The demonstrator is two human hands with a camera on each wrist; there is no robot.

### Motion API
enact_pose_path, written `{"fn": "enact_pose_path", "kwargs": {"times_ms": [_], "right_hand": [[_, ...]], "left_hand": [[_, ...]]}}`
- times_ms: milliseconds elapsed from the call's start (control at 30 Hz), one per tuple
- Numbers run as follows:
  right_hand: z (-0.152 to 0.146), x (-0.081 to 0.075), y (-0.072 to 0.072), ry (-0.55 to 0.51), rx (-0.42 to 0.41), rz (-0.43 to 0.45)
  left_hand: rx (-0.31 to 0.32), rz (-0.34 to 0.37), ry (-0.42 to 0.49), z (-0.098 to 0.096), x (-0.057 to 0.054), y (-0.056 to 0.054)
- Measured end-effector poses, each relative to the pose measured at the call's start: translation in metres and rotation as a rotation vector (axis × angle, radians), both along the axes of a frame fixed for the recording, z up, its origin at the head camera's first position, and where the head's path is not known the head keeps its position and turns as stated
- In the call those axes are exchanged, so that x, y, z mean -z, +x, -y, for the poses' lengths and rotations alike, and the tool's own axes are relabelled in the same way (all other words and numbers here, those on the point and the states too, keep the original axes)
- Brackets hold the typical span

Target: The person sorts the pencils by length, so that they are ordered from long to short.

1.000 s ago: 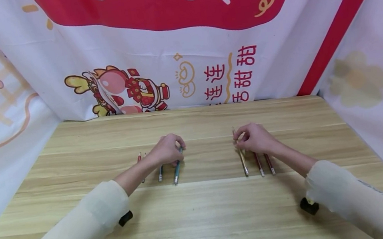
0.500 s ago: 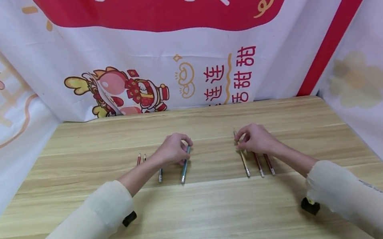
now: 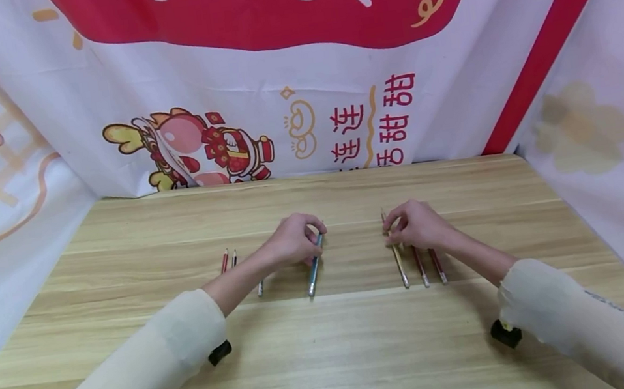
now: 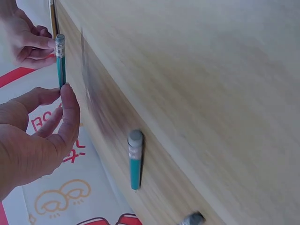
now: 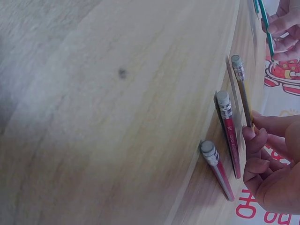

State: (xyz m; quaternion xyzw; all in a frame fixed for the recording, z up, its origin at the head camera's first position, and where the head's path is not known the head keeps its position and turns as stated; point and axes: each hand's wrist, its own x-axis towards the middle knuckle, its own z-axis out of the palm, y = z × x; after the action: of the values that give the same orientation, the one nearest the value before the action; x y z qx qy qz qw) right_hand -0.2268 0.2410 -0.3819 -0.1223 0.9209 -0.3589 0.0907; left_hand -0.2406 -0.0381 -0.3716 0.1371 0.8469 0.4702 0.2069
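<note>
My left hand [image 3: 293,240] pinches a teal pencil [image 3: 314,277] between thumb and fingers. Its eraser end points toward me and the pencil leans slightly, close over the table. In the left wrist view the thumb and fingertip meet on the teal barrel below the silver ferrule. To the right, my right hand [image 3: 418,225] pinches a yellow pencil [image 3: 400,266] the same way, eraser end toward me. Beside it lie two dark red pencils [image 5: 230,140], partly under the hand in the head view. Left of the left hand, a second teal pencil [image 4: 135,173] lies on the table, mostly covered by the forearm in the head view.
A red pencil [image 3: 225,260] and a black-tipped pencil [image 3: 234,258] lie farther left, partly behind the left forearm. The wooden table [image 3: 334,362] ends at a printed white and red cloth [image 3: 296,72] hung along the back and sides.
The left hand has slid right with the teal pencil, away from the other teal one and nearer the yellow pencil. The right hand has barely moved and still pinches the yellow pencil.
</note>
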Motion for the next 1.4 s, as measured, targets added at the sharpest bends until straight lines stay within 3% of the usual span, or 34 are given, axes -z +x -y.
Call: {"fn": "enact_pose_path", "kwargs": {"times_ms": [667, 1400], "right_hand": [[0.000, 0.004, 0.000, 0.085, -0.040, -0.062], [-0.003, 0.000, 0.000, 0.132, -0.028, -0.048]], "left_hand": [[0.027, 0.024, 0.055, -0.019, -0.002, -0.002], [0.038, 0.016, 0.080, -0.035, 0.000, -0.002]]}}
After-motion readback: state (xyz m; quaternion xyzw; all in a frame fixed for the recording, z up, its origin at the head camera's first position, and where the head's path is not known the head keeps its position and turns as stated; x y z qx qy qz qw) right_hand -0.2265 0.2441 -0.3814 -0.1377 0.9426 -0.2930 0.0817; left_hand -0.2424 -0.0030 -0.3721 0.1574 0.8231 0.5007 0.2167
